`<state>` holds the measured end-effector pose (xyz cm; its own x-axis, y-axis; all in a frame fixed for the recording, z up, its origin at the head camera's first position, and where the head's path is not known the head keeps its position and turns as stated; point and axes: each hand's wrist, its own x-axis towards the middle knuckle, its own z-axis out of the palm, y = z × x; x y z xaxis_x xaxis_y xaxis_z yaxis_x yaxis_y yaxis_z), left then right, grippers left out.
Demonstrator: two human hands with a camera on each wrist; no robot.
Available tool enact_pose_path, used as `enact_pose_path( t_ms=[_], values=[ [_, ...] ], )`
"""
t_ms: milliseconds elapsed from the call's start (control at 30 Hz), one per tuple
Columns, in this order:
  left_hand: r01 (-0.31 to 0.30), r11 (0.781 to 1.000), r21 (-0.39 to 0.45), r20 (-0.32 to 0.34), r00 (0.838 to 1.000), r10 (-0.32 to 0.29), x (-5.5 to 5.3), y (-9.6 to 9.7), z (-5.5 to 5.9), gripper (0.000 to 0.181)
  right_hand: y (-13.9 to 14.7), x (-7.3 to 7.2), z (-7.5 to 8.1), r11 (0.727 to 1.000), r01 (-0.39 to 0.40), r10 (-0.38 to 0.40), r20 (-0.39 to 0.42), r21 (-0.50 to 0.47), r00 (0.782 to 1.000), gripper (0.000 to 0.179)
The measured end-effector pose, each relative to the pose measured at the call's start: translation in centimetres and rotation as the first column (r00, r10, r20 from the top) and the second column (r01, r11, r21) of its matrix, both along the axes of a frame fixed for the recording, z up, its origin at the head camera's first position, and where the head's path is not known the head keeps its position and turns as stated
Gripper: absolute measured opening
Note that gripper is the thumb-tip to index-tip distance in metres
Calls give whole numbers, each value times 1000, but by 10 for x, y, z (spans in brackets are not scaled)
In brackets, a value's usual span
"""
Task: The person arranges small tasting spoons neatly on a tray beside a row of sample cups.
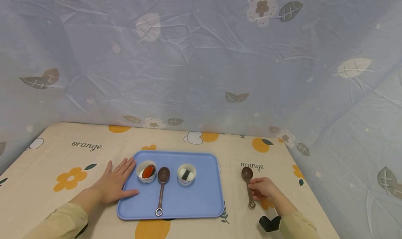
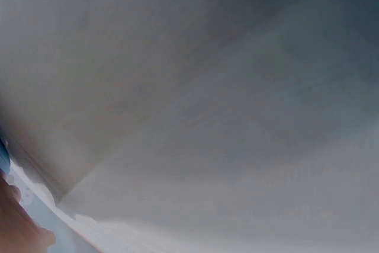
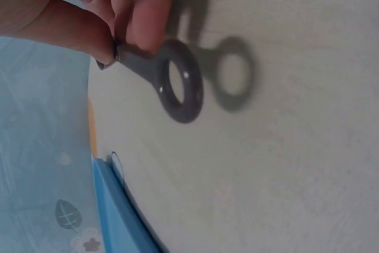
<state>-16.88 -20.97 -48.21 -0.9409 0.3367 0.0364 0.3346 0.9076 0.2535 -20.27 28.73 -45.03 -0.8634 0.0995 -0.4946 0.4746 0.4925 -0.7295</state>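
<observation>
My left hand (image 1: pixel 111 185) lies with fingers spread at the left edge of a blue tray (image 1: pixel 204 200), the thumb reaching over its rim. Right of the tray, my right hand (image 1: pixel 265 189) pinches the handle of a brown spoon (image 1: pixel 247 172), its bowl pointing away from me. In the right wrist view the ring end of that spoon (image 3: pixel 194 87) sticks out past the fingers, its shadow apart from it on the cloth. A second brown spoon (image 1: pixel 163 175) lies on the tray between a cup (image 1: pixel 142 165) with orange-topped sushi and a cup (image 1: pixel 185 182) with a white, dark-banded piece.
A cream tablecloth (image 1: pixel 103 134) with orange and flower prints covers the table. Patterned blue-grey fabric (image 1: pixel 194 75) hangs behind it and along both sides. Near my right sleeve a black object (image 1: pixel 268 223) shows at the wrist. The left wrist view is mostly blurred grey.
</observation>
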Motion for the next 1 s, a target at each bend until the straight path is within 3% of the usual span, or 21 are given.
enact_pose_path(
  t_ms=[267, 1000],
  values=[
    [4, 1000, 11, -18, 1000, -4, -1, -2, -5, 103, -2, 1, 7, 999, -6, 6, 10, -39, 1000, 27],
    [-2, 1000, -4, 2, 1000, 2, 0, 1, 1, 103, -13, 4, 20, 997, -30, 30, 8, -69, 1000, 28]
  ],
)
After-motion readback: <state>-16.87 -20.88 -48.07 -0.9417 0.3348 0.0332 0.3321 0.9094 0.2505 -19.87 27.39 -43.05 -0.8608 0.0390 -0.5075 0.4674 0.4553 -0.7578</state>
